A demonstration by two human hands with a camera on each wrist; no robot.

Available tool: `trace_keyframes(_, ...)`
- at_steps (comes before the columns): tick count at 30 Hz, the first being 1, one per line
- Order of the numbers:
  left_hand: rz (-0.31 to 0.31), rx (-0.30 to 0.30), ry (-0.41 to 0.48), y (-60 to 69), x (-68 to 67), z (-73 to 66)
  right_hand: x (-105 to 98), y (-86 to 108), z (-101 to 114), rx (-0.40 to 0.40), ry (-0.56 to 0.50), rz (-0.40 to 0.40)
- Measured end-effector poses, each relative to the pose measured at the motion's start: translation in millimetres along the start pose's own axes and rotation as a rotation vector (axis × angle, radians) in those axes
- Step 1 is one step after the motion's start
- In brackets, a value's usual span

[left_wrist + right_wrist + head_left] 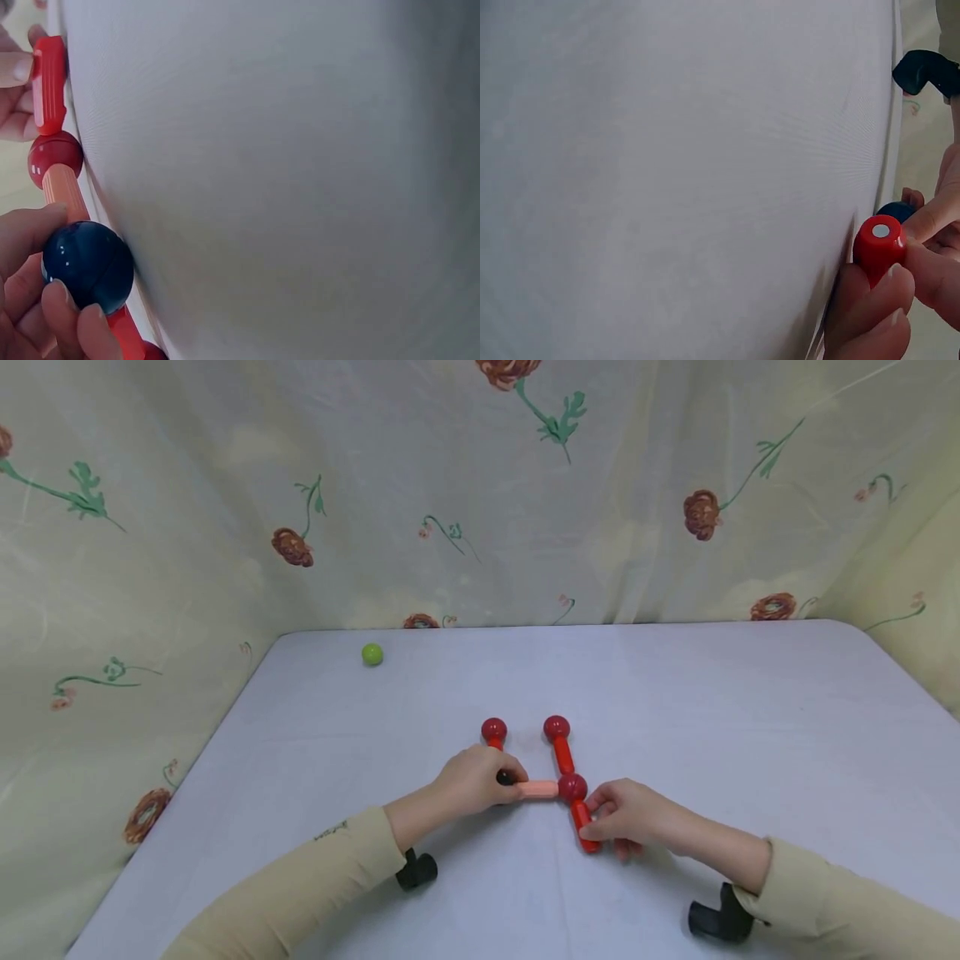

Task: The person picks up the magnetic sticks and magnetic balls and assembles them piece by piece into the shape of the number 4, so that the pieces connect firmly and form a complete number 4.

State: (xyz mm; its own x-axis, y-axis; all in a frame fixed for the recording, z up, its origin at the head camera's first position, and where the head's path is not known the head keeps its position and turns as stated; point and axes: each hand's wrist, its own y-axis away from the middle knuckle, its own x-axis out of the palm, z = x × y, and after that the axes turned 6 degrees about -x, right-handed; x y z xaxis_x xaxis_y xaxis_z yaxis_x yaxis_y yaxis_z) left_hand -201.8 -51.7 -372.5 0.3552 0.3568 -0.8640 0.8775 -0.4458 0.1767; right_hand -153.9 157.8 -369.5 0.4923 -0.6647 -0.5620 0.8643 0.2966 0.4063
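My left hand (474,779) holds a dark blue ball (90,262), with its thumb against a pink magnetic rod (542,789). That rod runs from the blue ball to a red ball (572,787). My right hand (637,814) pinches a red rod (582,828), whose near end joins no ball; a pale disc shows on that end in the right wrist view. Beyond the middle red ball, another red rod (563,756) leads to a far red ball (557,727). A further red ball (494,730) on a partly hidden red rod extends from the blue ball.
A light green ball (372,653) sits by itself near the table's back left. The white-covered table (712,710) stands against a flower-patterned curtain (600,527). Each wrist wears a black camera mount (720,917).
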Motion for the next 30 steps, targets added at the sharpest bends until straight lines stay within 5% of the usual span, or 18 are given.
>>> trace_keyframes(11,0.013,-0.007,-0.011,-0.8,0.1,0.7,0.8,-0.5,0.7,-0.008,0.062,-0.043)
trace_keyframes(19,0.008,0.003,-0.009,-0.3,0.1,1.7,-2.2,4.9,-2.9,-0.166,0.057,-0.056)
trace_keyframes(30,0.005,0.012,-0.024,-0.1,0.2,1.1,-1.7,4.6,-3.1,-0.199,0.076,-0.062)
